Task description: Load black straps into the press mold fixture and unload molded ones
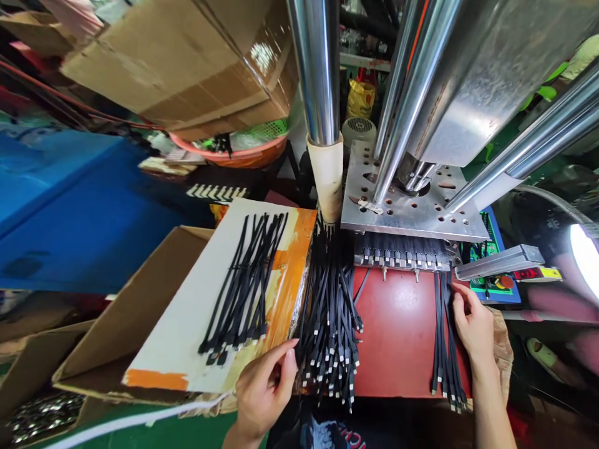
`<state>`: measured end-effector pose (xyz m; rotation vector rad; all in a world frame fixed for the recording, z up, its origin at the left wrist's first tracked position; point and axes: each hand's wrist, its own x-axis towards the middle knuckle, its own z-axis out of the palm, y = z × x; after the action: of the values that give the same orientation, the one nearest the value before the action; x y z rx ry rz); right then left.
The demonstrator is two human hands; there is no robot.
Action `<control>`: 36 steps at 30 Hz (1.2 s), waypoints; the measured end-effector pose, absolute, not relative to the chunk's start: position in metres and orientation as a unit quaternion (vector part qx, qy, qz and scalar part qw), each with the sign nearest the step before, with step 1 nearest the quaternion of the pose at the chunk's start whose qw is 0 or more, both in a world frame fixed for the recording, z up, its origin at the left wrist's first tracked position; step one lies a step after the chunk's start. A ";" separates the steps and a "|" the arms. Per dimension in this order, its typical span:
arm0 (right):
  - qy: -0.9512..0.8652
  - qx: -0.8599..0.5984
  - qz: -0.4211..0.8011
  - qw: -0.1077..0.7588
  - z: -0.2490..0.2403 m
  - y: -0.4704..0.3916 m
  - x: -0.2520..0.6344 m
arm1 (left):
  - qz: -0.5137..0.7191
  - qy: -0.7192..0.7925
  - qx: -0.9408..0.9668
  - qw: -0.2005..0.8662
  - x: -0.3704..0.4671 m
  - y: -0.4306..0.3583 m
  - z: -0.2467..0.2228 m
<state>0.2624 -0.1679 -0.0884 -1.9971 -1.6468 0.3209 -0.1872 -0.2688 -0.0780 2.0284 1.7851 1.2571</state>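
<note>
My left hand (pixel 267 388) is at the front edge beside a large pile of black USB cables (pixel 330 324). Its index finger is stretched out and its thumb is a little apart, with nothing visible between them. My right hand (pixel 473 321) is beside a small bundle of black cables (pixel 442 349) on the red mat (pixel 397 333). Thumb and index finger are apart close to these cables; its other fingers are partly hidden. A metal fixture (pixel 402 257) under the press holds a row of cables with their plugs facing me.
More black cables (pixel 243 287) lie on a white board (pixel 180 312) over an open carton (pixel 116 312). The press plate (pixel 412 206) and steel columns (pixel 322 75) stand ahead. A lamp (pixel 584 262) glows at right. A white cord (pixel 154 416) runs to my left hand.
</note>
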 end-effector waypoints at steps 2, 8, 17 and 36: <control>-0.603 -0.743 0.118 0.265 -0.088 -0.167 0.262 | 0.420 0.603 0.673 0.087 -0.188 -0.270 -0.081; -0.565 -0.761 0.154 0.281 -0.075 -0.167 0.255 | 0.426 0.618 0.652 0.103 -0.189 -0.273 -0.080; -0.510 -0.810 0.249 0.147 -0.014 -0.223 0.233 | 0.425 0.636 0.633 0.123 -0.188 -0.272 -0.082; -0.510 -0.785 0.299 0.185 -0.005 -0.255 0.220 | 0.411 0.669 0.594 0.173 -0.191 -0.277 -0.085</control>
<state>0.2204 -0.2548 -0.0052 -2.2117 -1.4380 0.8430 -0.1914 -0.2770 -0.0854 1.6859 1.8971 1.1663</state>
